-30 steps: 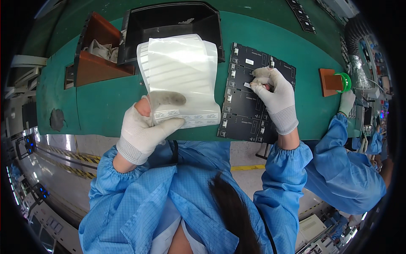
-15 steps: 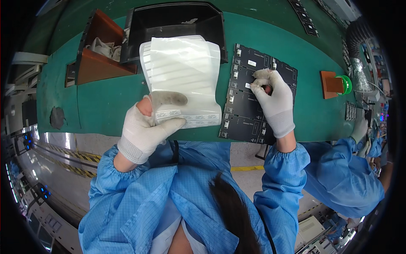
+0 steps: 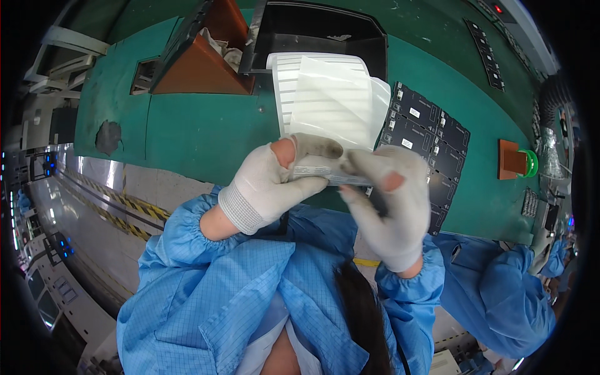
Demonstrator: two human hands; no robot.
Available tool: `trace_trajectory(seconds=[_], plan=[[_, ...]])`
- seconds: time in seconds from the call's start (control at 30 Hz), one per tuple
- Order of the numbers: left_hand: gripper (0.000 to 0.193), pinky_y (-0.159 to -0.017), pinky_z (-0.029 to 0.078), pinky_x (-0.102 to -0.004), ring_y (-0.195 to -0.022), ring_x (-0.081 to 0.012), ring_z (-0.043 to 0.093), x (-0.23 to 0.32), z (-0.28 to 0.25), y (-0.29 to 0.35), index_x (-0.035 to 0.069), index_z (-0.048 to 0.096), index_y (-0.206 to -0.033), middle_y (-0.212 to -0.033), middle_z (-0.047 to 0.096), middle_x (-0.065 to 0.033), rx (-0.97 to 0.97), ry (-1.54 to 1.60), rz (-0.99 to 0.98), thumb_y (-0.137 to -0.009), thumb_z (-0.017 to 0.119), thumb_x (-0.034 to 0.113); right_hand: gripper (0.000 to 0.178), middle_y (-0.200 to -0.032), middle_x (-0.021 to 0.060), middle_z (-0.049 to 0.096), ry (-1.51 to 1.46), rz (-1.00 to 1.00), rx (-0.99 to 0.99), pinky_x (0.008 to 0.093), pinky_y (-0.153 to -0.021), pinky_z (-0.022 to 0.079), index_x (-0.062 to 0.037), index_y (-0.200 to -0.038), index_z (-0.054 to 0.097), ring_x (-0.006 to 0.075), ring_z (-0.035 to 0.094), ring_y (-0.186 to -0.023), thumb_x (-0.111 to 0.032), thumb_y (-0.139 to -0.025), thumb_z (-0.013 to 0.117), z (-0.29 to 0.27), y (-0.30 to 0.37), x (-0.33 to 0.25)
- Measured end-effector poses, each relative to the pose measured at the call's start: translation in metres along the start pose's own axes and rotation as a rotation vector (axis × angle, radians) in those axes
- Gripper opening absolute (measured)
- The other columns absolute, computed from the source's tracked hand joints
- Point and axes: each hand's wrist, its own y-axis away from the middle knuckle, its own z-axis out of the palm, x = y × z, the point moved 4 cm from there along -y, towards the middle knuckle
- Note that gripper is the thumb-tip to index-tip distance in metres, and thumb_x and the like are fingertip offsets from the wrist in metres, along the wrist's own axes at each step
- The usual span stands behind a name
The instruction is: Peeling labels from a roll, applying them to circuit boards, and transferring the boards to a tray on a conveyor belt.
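Pinching the label sheet (image 3: pixel 334 106), left hand (image 3: pixel 265 184) points toward right hand (image 3: pixel 397 206).

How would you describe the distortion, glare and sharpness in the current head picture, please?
Head view: the green table has visibly bowed edges, and black fills the corners; head view: bright reflections show on the floor at left; head view: the right hand looks slightly soft, possibly motion blur; head view: print on the label sheets is too small to make out.

free green mat (image 3: pixel 194 134) left of label sheets (image 3: pixel 331 94), black bin (image 3: pixel 375 50) blocking beyond, dark panels (image 3: pixel 450 161) at right
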Motion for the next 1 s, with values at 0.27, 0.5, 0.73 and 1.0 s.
trace_trajectory(seconds=[0.27,0.5,0.73,1.0], plan=[[0.037,-0.092,0.051,-0.0289,-0.104,-0.0177,0.064,0.004,0.0,0.002,-0.002,0.057,-0.12,-0.111,0.066,-0.0095,0.005,-0.191,-0.048,-0.084,0.065,0.002,0.04,-0.085,0.0031,0.065,0.138,-0.105,0.086,0.0375,-0.078,0.041,-0.0064,-0.104,0.068,0.0265,0.059,-0.086,-0.004,-0.065,0.078,0.021,-0.002,-0.007],[0.041,-0.091,0.051,-0.0275,-0.104,-0.0168,0.064,0.001,-0.002,0.003,-0.003,0.057,-0.124,-0.115,0.065,-0.0118,-0.029,-0.034,0.042,-0.084,0.065,0.002,0.03,-0.097,0.0109,0.059,-0.431,0.318,0.078,0.0287,-0.075,0.049,0.0022,-0.107,0.06,0.0188,0.059,-0.085,0.003,-0.079,0.071,0.008,0.017,0.01],[0.043,-0.091,0.051,-0.0288,-0.105,-0.0176,0.063,0.004,-0.013,0.021,-0.004,0.054,-0.125,-0.116,0.065,-0.012,0.021,-0.011,-0.11,-0.084,0.067,-0.002,0.011,-0.092,0.001,0.058,-0.362,0.761,0.02,0.02,-0.072,0.04,0.0001,-0.096,0.057,0.0057,0.047,-0.078,0.001,-0.085,0.06,-0.036,0.061,0.079],[0.043,-0.09,0.052,-0.0293,-0.103,-0.0161,0.064,0.001,-0.01,0.021,-0.003,0.055,-0.124,-0.114,0.066,-0.0111,0.069,-0.06,-0.074,-0.083,0.069,-0.003,0.013,-0.077,-0.0022,0.056,-0.089,0.771,-0.066,0.0221,-0.065,0.042,-0.0019,-0.092,0.058,0.0057,0.045,-0.069,-0.002,-0.082,0.066,-0.026,0.07,0.094]])
